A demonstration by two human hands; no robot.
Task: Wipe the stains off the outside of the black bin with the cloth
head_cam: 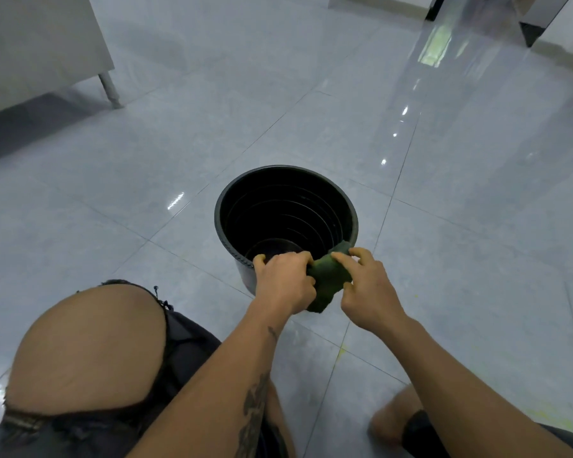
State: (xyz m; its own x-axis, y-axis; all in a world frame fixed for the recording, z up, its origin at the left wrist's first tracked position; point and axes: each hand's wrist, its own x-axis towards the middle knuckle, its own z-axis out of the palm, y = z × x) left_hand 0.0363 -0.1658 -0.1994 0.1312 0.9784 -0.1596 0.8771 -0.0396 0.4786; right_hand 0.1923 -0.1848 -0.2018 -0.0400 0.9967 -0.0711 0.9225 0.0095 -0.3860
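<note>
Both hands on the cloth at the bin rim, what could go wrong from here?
1. The black bin stands free on the glossy tile floor; with the left hand and right hand both on the green cloth, a firm wipe may slide or tip it.
2. The near wall is hidden behind the hands, so stains there could be missed.
3. Yellowish specks on the floor near the bin could get onto the cloth.
</note>
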